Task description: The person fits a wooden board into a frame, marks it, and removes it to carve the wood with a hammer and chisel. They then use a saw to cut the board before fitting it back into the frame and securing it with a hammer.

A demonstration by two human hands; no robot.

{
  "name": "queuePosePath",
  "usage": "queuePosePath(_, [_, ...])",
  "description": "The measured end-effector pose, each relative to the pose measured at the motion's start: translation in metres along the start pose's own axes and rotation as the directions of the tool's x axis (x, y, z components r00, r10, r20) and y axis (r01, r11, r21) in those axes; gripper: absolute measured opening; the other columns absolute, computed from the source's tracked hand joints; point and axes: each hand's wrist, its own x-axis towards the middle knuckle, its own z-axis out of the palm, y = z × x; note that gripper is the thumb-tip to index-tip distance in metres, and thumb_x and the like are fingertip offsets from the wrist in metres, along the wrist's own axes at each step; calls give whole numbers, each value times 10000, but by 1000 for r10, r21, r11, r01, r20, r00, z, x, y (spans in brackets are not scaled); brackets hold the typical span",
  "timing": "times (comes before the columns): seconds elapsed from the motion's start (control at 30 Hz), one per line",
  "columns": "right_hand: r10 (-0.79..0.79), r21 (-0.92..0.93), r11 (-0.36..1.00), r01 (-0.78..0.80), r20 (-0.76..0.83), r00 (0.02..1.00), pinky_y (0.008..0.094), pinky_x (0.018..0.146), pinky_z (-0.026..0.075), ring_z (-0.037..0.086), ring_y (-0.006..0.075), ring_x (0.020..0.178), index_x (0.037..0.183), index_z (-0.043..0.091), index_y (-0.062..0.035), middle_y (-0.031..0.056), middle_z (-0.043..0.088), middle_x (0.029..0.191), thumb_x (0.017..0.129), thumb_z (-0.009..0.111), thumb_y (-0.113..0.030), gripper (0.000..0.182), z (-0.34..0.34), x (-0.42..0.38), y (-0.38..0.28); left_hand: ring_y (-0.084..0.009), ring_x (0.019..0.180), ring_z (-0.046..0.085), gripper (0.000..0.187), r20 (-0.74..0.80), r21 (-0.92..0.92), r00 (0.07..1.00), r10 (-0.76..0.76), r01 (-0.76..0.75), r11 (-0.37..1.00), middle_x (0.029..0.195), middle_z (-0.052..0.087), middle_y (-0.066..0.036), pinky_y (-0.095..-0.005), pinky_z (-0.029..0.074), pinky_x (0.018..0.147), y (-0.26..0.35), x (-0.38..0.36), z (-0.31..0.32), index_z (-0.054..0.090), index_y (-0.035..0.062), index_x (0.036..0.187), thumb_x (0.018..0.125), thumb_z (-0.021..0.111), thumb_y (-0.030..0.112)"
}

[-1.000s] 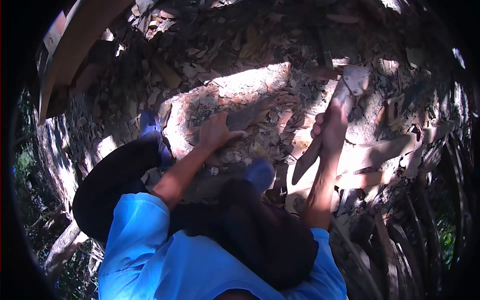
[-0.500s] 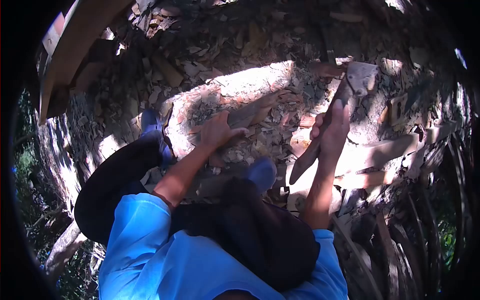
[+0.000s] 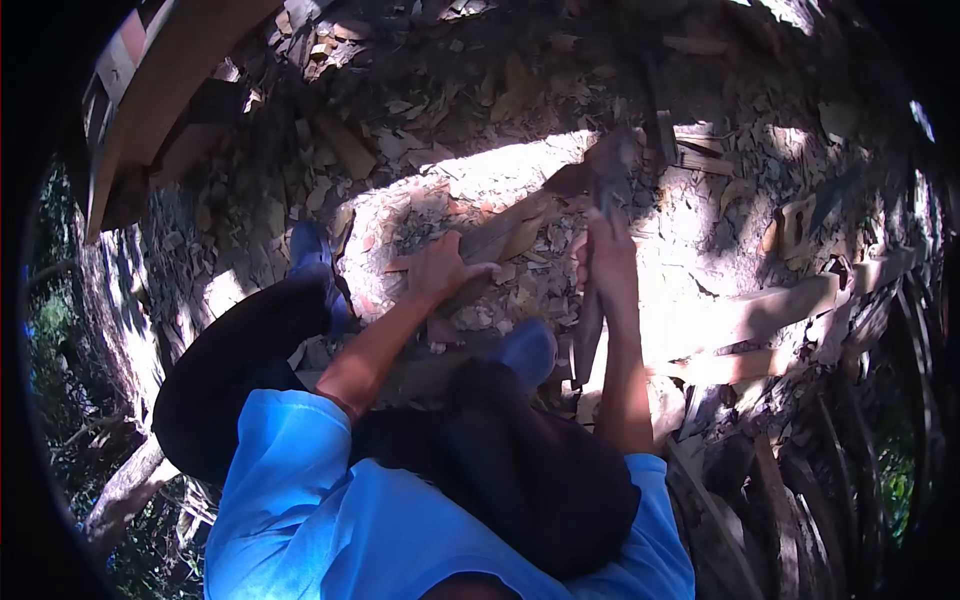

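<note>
My left hand (image 3: 437, 268) is closed around the near end of a piece of wood (image 3: 500, 236), its thumb lying along the side toward my foot. The wood slants up and to the right over the chips. A hatchet (image 3: 589, 335) is in my right hand (image 3: 612, 258), with fingers wrapped about the middle of its wooden handle. The slightly blurred hatchet head (image 3: 615, 155) is in shadow, close to the far end of the wood, and the handle's butt points back toward my knee.
Wood chips (image 3: 400, 215) cover the ground around the work. My blue shoes (image 3: 527, 352) stand on both sides of the wood. A long timber (image 3: 740, 322) lies at right, with stacked branches (image 3: 780, 500) behind it. A thick curved board (image 3: 175, 90) rises at upper left.
My right hand has swung the hatchet leftward, bringing its head from the right over to the far end of the wood. My left hand keeps its hold on the wood.
</note>
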Motion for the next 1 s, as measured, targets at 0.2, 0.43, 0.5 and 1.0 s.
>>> queuePosePath(0.2, [-132, 247, 957, 155, -104, 986, 241, 370, 371, 454, 90, 406, 1026, 534, -99, 7, 480, 617, 1037, 485, -344, 250, -31, -14, -44, -382, 956, 703, 976, 1, -17, 1000, -7, 7, 1000, 983, 709, -229, -526, 540, 827, -8, -5, 13, 620, -10, 1116, 664, 635, 855])
queuePosePath(0.43, [-146, 149, 978, 145, -4, 989, 263, 372, 386, 464, 109, 403, 1100, 522, -85, 12, 487, 590, 1026, 502, -360, 285, 5, 4, -8, -391, 927, 704, 987, -48, -93, 998, -29, 24, 995, 999, 707, -232, -493, 560, 810, -10, -2, 10, 617, -17, 1109, 655, 637, 860])
queuePosePath(0.5, [-82, 42, 996, 79, 68, 994, 272, 373, 381, 458, 112, 402, 1180, 553, -59, 11, 483, 586, 1021, 509, -332, 320, 12, -1, 25, -390, 921, 704, 988, 7, -84, 1000, -27, 28, 996, 996, 708, -230, -481, 565, 797, -8, -19, 19, 616, -16, 1105, 652, 638, 861])
queuePosePath(1.0, [-3, 42, 999, 0, 65, 998, 258, 371, 374, 477, 108, 410, 1059, 562, -78, 12, 490, 579, 1011, 514, -372, 302, 10, 6, 21, -359, 907, 715, 1000, -75, 23, 997, 22, -20, 1000, 940, 714, -222, -472, 565, 776, -20, -3, 22, 619, -24, 1084, 666, 597, 884])
